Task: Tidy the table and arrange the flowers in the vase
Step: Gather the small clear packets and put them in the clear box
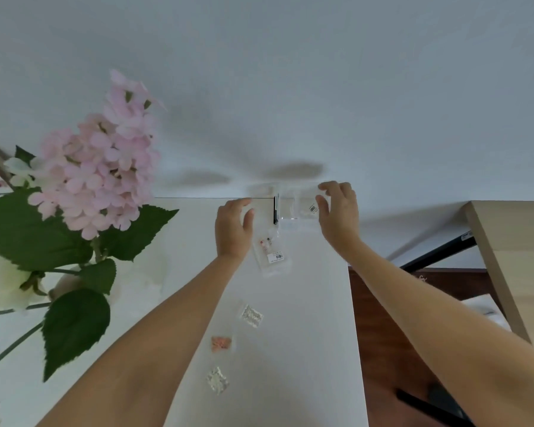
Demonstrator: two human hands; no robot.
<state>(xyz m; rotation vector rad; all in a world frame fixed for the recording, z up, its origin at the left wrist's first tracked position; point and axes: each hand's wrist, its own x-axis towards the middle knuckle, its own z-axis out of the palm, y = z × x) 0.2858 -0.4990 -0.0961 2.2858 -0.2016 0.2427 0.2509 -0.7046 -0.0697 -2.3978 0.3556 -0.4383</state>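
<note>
A pink hydrangea (105, 161) with big green leaves (74, 328) stands at the left of the white table (305, 334), beside a white flower (0, 285); the vase is hidden. At the table's far edge my right hand (336, 211) pinches a clear plastic packet (302, 208) with a barcode label. My left hand (233, 229) rests with fingers apart against a stack of clear packets (259, 192). Another clear packet (272, 254) with small red pieces and a label lies just below my hands.
Three small packets lie in a line down the table: silver (252, 315), pink (221, 343), silver (218, 380). A light wooden table (512, 260) stands at the right over dark brown floor (389, 334). A plain wall is behind.
</note>
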